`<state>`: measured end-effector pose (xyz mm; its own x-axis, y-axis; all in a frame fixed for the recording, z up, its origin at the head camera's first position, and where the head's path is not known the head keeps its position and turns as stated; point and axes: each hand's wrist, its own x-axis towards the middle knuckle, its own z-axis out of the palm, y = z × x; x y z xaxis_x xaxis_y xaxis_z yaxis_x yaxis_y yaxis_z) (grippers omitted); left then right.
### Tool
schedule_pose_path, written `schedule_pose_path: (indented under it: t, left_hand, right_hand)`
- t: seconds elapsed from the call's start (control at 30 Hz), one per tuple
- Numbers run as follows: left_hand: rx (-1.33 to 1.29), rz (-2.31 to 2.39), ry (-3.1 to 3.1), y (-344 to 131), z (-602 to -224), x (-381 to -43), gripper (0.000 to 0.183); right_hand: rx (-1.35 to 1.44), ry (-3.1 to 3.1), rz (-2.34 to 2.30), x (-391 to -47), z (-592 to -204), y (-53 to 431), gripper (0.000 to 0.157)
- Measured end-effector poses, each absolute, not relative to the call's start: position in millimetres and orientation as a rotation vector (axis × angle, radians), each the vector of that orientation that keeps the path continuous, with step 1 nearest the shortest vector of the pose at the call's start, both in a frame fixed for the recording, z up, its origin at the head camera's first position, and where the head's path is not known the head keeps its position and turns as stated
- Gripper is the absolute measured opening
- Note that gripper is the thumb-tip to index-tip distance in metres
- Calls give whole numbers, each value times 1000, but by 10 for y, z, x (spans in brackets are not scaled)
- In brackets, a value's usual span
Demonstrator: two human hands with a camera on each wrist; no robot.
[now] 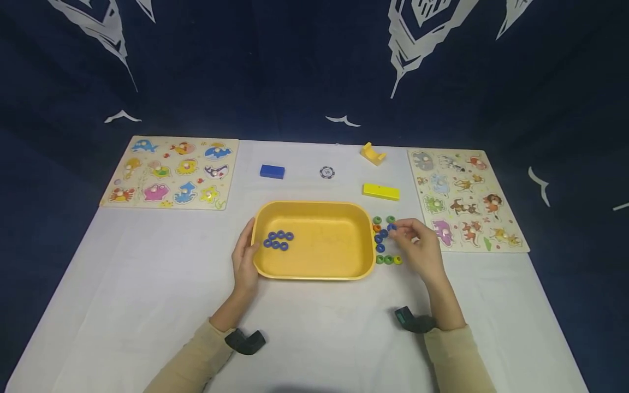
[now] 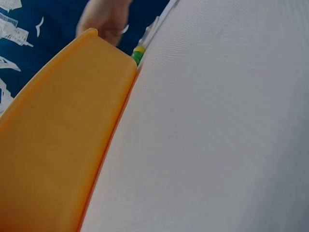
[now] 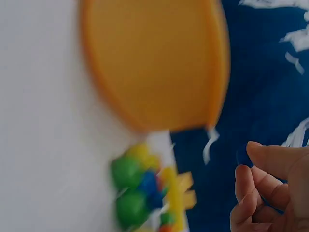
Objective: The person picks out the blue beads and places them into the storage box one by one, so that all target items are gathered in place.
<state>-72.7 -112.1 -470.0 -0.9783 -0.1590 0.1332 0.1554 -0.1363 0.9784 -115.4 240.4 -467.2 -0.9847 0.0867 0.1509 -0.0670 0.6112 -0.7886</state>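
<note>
A yellow tray point(image 1: 319, 267) sits mid-table with several blue ring beads point(image 1: 276, 244) grouped at its left side. My left hand point(image 1: 244, 262) grips the tray's left end, thumb over the rim. Just off the tray's right end, my right hand point(image 1: 417, 245) pinches one blue bead point(image 1: 391, 227) between thumb and fingertips. The right wrist view shows that bead point(image 3: 243, 155) mostly covered by the fingers. Beneath and beside this hand lie loose beads: blue point(image 1: 380, 248), green point(image 1: 389, 260), yellow point(image 1: 398, 260) and orange point(image 1: 377, 228).
Behind the tray are a blue block point(image 1: 272, 172), a poker chip point(image 1: 326, 172), a yellow bar point(image 1: 380, 191) and a yellow curved block point(image 1: 373, 154). Picture puzzle boards flank them, one at left point(image 1: 169, 173) and one at right point(image 1: 467, 202). A dark patterned curtain point(image 1: 265, 71) hangs behind the table.
</note>
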Motion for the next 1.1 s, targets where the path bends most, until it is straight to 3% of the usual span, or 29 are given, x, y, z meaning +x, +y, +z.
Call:
schedule_pose_path:
  t: [0.2,0.27,0.63,1.1]
  left_hand:
    - [19,-2216,-1919,-1109,-4666,-723,52]
    - [23,-2219,-1926,-1097,-4600,-706,52]
    - [6,-2213,-1934,-1126,-4661,-723,53]
    - [10,-2210,-1900,-1138,-4698,-735,53]
  right_hand:
    - [345,-2687,1470,-1125,-3918,1765,18]
    - [449,-2731,1454,-1165,-3861,1548,15]
    - [653,-3136,993,-1405,-4150,732,15]
    - [688,-3108,1049,-1408,-4242,614,25]
